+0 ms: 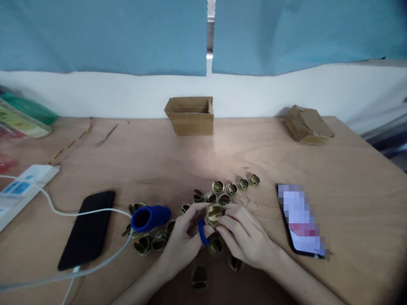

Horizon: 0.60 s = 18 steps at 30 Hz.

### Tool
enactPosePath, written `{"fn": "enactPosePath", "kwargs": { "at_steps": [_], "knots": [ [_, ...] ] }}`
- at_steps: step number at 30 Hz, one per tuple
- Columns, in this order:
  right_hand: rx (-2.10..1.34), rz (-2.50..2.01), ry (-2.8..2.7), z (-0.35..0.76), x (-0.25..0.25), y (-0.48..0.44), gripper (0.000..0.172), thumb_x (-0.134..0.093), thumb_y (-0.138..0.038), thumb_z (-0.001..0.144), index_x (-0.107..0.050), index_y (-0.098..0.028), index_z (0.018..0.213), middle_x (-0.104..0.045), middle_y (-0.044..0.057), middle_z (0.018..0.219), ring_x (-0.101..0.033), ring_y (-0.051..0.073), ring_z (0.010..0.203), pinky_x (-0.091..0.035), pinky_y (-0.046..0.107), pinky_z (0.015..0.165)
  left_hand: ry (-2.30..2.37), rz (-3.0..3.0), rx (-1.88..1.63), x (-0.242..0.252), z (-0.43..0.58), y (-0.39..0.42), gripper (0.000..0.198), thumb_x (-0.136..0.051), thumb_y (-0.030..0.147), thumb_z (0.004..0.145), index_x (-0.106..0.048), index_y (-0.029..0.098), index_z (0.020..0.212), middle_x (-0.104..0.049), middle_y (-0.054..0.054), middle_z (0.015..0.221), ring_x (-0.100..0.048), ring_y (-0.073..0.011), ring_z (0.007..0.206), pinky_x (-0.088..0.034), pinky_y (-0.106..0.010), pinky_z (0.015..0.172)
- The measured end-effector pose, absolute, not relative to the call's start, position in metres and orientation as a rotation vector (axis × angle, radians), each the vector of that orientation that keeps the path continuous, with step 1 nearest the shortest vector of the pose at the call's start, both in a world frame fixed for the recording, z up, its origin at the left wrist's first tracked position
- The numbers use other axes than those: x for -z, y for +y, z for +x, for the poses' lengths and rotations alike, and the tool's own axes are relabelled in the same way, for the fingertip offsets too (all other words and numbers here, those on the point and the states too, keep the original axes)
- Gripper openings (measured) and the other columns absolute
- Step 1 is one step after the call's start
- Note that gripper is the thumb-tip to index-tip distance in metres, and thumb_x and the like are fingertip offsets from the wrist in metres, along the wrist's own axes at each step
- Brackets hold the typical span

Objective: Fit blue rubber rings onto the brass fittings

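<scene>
Both my hands meet over the near middle of the wooden table [178,161]. My left hand [184,237] and my right hand [244,235] pinch one round brass cap [214,214] between their fingertips. A small blue ring [201,232] sits at my left fingers, just below the cap. Several more brass caps [222,189] lie scattered around and under my hands. A blue rubber tube [150,217] lies on its side to the left of my left hand. Thin wire rings [248,202] rest just beyond my right hand.
A black phone [89,228] with a white cable [95,212] lies at the left, a lit phone [302,220] at the right. A white power strip [22,188] is at the far left. An open cardboard box [190,115] and a closed one [308,125] stand at the back.
</scene>
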State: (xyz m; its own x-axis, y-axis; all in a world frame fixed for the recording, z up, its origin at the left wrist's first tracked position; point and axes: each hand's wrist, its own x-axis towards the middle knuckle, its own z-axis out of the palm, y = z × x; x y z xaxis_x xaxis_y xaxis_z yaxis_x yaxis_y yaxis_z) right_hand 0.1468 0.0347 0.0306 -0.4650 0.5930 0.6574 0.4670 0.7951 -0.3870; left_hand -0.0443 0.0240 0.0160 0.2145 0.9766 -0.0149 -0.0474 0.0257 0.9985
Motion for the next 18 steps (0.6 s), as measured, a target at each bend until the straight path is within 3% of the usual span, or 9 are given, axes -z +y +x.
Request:
{"fn": "enactPosePath", "kwargs": {
  "at_steps": [4, 10, 13, 18],
  "knots": [
    [-0.215, -0.835, -2.172, 0.1465, -0.0316, 0.0348, 0.013, -0.055, -0.012, 0.1, -0.061, -0.012, 0.112, -0.069, 0.012, 0.093, -0.067, 0.024, 0.087, -0.061, 0.038, 0.077, 1.059, 1.302, -1.047, -0.0171, -0.0454, 0.0223, 0.033, -0.077, 0.036, 0.088, -0.069, 0.021, 0.116, -0.077, -0.007, 0.101, -0.073, -0.0205, 0.09, -0.059, -0.027, 0.083],
    [-0.34, -0.91, -2.206, 0.1464, -0.03, 0.0341, 0.004, -0.052, -0.017, 0.102, -0.054, -0.02, 0.101, -0.064, 0.003, 0.073, -0.056, 0.018, 0.062, -0.048, 0.033, 0.057, 1.079, 1.439, -1.043, -0.0111, -0.0469, 0.02, 0.025, -0.066, 0.03, 0.096, -0.067, 0.023, 0.12, -0.071, -0.003, 0.088, -0.066, -0.0165, 0.077, -0.057, -0.024, 0.073],
    [-0.448, -0.936, -2.172, 0.1466, -0.0271, 0.0328, 0.008, -0.054, -0.018, 0.101, -0.05, -0.023, 0.095, -0.059, -0.001, 0.068, -0.05, 0.015, 0.055, -0.041, 0.03, 0.052, 1.079, 1.456, -1.032, -0.0107, -0.0471, 0.021, 0.024, -0.065, 0.029, 0.096, -0.067, 0.024, 0.12, -0.07, -0.002, 0.086, -0.065, -0.0158, 0.077, -0.056, -0.023, 0.073],
    [-0.489, -0.967, -2.178, 0.1474, -0.0271, 0.0332, 0.008, -0.051, -0.021, 0.103, -0.052, -0.02, 0.111, -0.059, -0.002, 0.07, -0.048, 0.014, 0.053, -0.039, 0.029, 0.052, 1.079, 1.41, -1.052, -0.011, -0.047, 0.0218, 0.025, -0.07, 0.032, 0.094, -0.068, 0.022, 0.116, -0.074, -0.004, 0.092, -0.068, -0.0165, 0.079, -0.057, -0.024, 0.075]
  ]
}}
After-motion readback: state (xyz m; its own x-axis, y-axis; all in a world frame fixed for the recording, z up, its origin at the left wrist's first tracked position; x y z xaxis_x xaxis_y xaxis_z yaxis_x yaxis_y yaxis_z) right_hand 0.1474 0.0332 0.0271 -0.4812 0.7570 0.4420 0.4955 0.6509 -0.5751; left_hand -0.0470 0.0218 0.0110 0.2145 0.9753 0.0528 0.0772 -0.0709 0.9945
